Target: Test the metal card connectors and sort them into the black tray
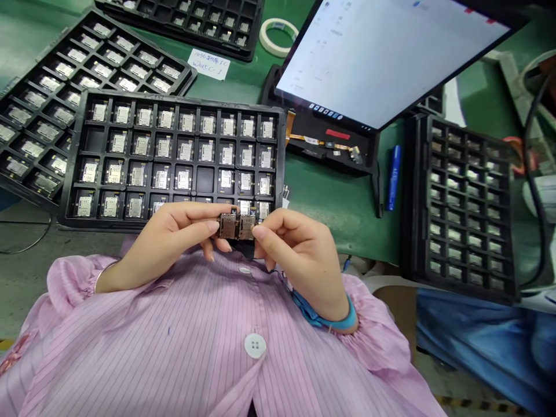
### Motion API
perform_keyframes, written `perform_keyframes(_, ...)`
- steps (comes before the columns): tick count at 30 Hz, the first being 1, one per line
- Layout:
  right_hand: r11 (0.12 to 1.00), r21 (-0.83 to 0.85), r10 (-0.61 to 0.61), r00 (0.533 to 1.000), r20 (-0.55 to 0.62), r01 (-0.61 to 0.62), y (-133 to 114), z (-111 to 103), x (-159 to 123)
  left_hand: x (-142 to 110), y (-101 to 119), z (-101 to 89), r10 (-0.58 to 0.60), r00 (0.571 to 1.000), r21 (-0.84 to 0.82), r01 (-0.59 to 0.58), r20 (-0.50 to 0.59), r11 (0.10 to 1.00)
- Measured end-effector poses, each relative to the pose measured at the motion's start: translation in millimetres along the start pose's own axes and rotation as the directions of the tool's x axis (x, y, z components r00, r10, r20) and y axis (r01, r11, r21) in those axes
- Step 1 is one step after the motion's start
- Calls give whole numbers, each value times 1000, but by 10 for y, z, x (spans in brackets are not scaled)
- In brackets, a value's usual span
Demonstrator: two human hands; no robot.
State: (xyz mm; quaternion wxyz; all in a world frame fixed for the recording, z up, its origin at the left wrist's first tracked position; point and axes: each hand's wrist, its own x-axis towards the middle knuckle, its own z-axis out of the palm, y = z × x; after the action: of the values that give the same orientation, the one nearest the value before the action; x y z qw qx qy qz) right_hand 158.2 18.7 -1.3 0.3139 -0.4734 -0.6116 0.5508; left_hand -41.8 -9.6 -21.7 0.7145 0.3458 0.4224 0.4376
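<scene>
Between finger and thumb, my left hand (178, 237) pinches a small circuit board with a metal card-slot shield (228, 226). My right hand (299, 249) grips a similar circuit board (246, 227) by its right edge. The two boards are side by side over the front edge of a black compartment tray (280, 168). Silvery boards of the same kind lie in most of that tray's pockets; a pocket at its left (95, 139) and one near its middle (205, 179) hold none. My hands hide part of the front row.
More loaded black trays lie at the left (43, 98) and back (200, 23). A tray stack (469, 208) stands at the right. A tilted screen (377, 52) on a black fixture has a flex cable (321, 141) before it. Nearby are a blue marker (393, 178), tape roll (271, 43) and handwritten label (208, 63).
</scene>
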Motion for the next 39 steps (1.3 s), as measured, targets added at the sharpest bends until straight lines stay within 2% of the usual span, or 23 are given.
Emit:
perform_keyframes(10,1000,17,13,1000,7,-13,4,-12,17,28,28,11,-41,999,-66,42,18,997)
perform_keyframes(16,999,29,20,1000,18,-21,6,-3,34,39,7,-26,-72,997,-56,73,15,996)
perform_keyframes(20,1000,-4,15,999,28,-15,-12,-1,29,44,-8,-33,-54,999,-32,53,-4,998)
perform_keyframes(22,1000,-30,12,999,38,-11,-28,8,58,33,19,-59,-20,999,35,22,-46,999)
perform_keyframes(24,997,-81,10,1000,25,-8,-38,35,132,1,93,-141,90,978,159,-61,-188,985)
perform_keyframes(25,993,-119,5,1000,9,-4,-38,57,189,-23,151,-209,201,931,240,-130,-303,962)
perform_keyframes(26,987,-163,-3,1000,-8,2,-36,86,258,-51,221,-295,341,839,336,-204,-423,919)
perform_keyframes(27,977,-214,-15,1000,-18,10,-30,122,338,-81,299,-396,475,714,442,-254,-515,860)
perform_keyframes(29,945,-325,-40,999,-24,30,-19,210,514,-139,467,-627,676,451,645,-248,-583,723)
perform_keyframes(30,922,-386,-46,999,-24,33,-16,259,601,-160,545,-747,727,377,717,-197,-574,668)
perform_keyframes(31,893,-449,-46,999,-28,28,-17,308,681,-173,614,-864,752,350,764,-138,-558,631)
perform_keyframes(32,859,-512,-41,998,-37,16,-20,356,752,-176,670,-975,758,356,789,-83,-547,609)
perform_keyframes(33,821,-571,-34,998,-47,1,-26,399,810,-168,711,-1074,748,382,800,-37,-543,599)
perform_keyframes(36,721,-692,-21,998,-52,-21,-35,479,897,-85,753,-1285,662,503,791,78,-557,607)
perform_keyframes(39,708,-706,-56,997,-52,3,-12,454,870,17,744,-1360,583,573,781,173,-576,600)
